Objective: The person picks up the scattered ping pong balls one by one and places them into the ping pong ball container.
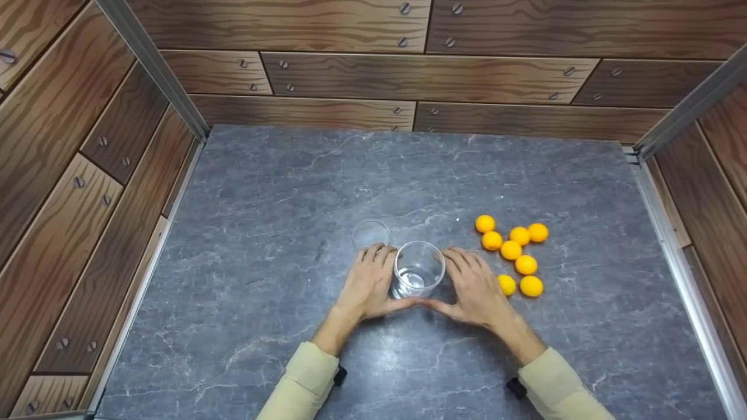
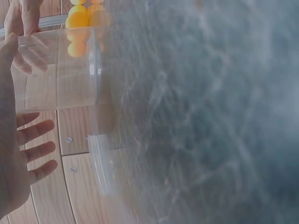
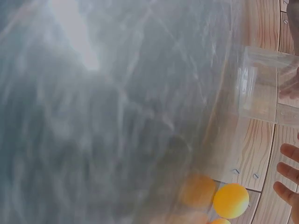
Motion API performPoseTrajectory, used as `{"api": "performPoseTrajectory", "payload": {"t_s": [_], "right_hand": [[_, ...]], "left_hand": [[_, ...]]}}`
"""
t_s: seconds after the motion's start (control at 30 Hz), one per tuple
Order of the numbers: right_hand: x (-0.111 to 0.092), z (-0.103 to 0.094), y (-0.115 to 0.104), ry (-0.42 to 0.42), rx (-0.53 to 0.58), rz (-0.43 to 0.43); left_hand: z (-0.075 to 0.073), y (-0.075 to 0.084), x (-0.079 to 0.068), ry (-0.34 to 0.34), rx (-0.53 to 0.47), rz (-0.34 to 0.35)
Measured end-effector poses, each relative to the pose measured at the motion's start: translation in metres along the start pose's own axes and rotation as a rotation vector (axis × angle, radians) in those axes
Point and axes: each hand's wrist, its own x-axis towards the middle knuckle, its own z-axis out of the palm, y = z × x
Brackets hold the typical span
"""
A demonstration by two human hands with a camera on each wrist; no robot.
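A clear jar [image 1: 419,274] without a cover stands upright on the table, with no ball inside it. My left hand [image 1: 369,283] is at its left side and my right hand [image 1: 471,287] at its right. Both thumbs reach in front of the jar, and their tips meet or nearly meet. The left wrist view shows the fingers [image 2: 39,151] fairly straight and spread beside the jar wall. In the right wrist view the fingers [image 3: 288,172] are likewise extended, apart from the jar. Whether either thumb touches the jar, I cannot tell.
A clear round lid [image 1: 371,234] lies on the table just beyond my left fingertips. Several orange balls [image 1: 511,250] are scattered to the right of my right hand, the nearest one [image 1: 506,285] close against it. Wood-patterned walls [image 1: 373,76] enclose the grey marbled table [image 1: 280,192].
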Motion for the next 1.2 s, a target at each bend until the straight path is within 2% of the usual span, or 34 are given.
{"api": "performPoseTrajectory", "payload": {"t_s": [0.27,0.73,0.97,1.2], "right_hand": [[-0.006,-0.013,0.007,-0.049,-0.03,0.005],[-0.017,-0.035,0.031,-0.069,-0.097,0.035],[-0.022,-0.032,0.043,-0.02,-0.134,0.042],[-0.026,-0.023,0.049,-0.012,-0.157,0.064]], "left_hand": [[-0.001,0.001,-0.001,-0.003,-0.009,0.001],[-0.002,0.001,0.001,-0.018,0.011,-0.014],[-0.001,0.001,0.001,-0.011,0.001,-0.022],[0.0,0.002,0.0,0.009,-0.005,-0.03]]}}
